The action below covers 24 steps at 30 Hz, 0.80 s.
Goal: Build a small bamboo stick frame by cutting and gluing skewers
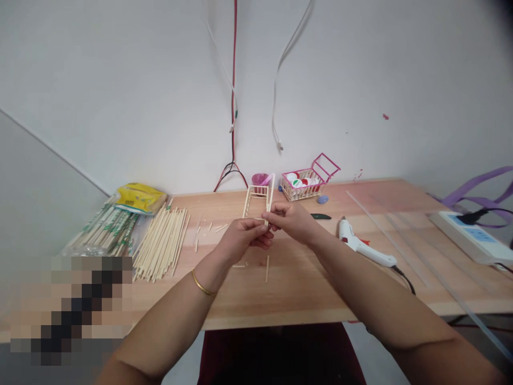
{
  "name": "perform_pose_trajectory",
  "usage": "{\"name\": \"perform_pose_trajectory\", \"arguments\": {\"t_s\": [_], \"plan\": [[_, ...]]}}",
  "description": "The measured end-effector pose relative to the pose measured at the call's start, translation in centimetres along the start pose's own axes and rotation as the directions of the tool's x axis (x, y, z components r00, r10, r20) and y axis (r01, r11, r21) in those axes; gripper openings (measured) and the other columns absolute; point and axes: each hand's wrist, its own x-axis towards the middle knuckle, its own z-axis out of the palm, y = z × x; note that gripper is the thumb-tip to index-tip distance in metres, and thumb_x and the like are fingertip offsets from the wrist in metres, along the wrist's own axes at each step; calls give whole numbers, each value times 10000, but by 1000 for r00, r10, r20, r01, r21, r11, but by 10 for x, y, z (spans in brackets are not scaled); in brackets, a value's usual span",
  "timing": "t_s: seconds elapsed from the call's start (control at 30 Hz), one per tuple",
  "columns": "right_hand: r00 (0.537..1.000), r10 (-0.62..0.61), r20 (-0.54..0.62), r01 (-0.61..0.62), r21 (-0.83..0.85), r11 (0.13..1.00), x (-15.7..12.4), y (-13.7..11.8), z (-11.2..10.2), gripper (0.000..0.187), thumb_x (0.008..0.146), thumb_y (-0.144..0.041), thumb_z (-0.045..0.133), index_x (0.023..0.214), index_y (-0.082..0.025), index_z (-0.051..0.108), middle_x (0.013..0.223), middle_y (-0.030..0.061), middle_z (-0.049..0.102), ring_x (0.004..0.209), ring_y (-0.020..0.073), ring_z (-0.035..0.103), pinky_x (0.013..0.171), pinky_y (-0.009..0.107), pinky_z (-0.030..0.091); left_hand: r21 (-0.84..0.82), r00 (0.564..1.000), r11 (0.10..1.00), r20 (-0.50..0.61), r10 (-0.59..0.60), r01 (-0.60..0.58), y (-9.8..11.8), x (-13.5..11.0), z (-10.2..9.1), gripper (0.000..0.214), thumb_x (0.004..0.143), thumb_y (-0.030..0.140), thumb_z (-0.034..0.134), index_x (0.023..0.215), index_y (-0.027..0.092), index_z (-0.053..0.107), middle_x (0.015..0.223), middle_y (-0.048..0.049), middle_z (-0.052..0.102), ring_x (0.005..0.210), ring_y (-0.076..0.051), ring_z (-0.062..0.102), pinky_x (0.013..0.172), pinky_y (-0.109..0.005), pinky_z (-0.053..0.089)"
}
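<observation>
A small frame of pale wooden sticks [247,202], with short rungs along its side and far end, is held up over the middle of the table. My left hand [245,238] pinches its near end between thumb and fingers. Closed at the frame's near right corner is my right hand [290,220], its fingertips close to the left ones. A longer pale stick [273,188] rises from the right fingers along the frame's right side; whether it is joined there I cannot tell. My fingers hide the near corner. One loose short stick [267,269] lies on the table below the hands.
Left are a pile of wooden sticks [162,243], wrapped stick bundles and a yellow packet [141,198]. Behind stand a purple cup [259,179] and a stick basket [302,191] of caps. Right lie a white glue gun [364,247], clear glue sticks and a power strip [473,238].
</observation>
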Motion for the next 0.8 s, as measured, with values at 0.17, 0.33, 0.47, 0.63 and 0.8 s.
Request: {"name": "perform_pose_trajectory", "arguments": {"t_s": [0.17, 0.33, 0.47, 0.63, 0.8], "plan": [[999, -44, -14, 42, -95, 995, 1, 1, 1, 315, 772, -420, 639, 585, -180, 554, 532, -17, 579, 505, 99, 484, 515, 237, 363, 67, 997, 997, -61, 39, -35, 0, 1, 0, 310, 663, 376, 778, 773, 98, 696, 665, -43, 670, 542, -107, 620, 558, -239, 522], [1000, -14, -27, 13, -26, 1000, -1, 0, -7, 298, 722, -462, 679, 695, -169, 633, 581, -8, 604, 567, 121, 536, 563, 247, 409, 148, 994, 986, -64, 84, -74, 2, 0, -2, 309, 664, 383, 773, 763, 102, 692, 666, -47, 678, 547, -112, 624, 554, -239, 521], [1000, 5, -25, -5, 26, 1000, -1, -2, -10, 318, 674, -474, 724, 695, -168, 638, 567, -9, 602, 565, 125, 543, 574, 257, 421, 237, 994, 967, -26, 102, -93, 3, 0, -3, 294, 707, 390, 735, 764, 104, 693, 675, -51, 676, 565, -117, 628, 567, -245, 523], [999, 20, 25, -22, 66, 998, -1, -1, -5, 307, 657, -460, 743, 655, -179, 618, 562, -12, 607, 552, 127, 552, 555, 261, 426, 230, 990, 962, 25, 142, -144, 4, -1, -1, 273, 741, 358, 710, 891, 130, 714, 893, -88, 715, 758, -150, 675, 700, -275, 541], [997, -8, 80, 7, 20, 1000, -1, 4, -2, 303, 699, -463, 709, 655, -180, 610, 573, -15, 609, 555, 122, 543, 537, 248, 402, 95, 999, 995, -11, 44, -42, 2, -2, 2, 286, 700, 358, 743, 834, 107, 714, 766, -74, 706, 673, -152, 671, 679, -304, 552]]}}
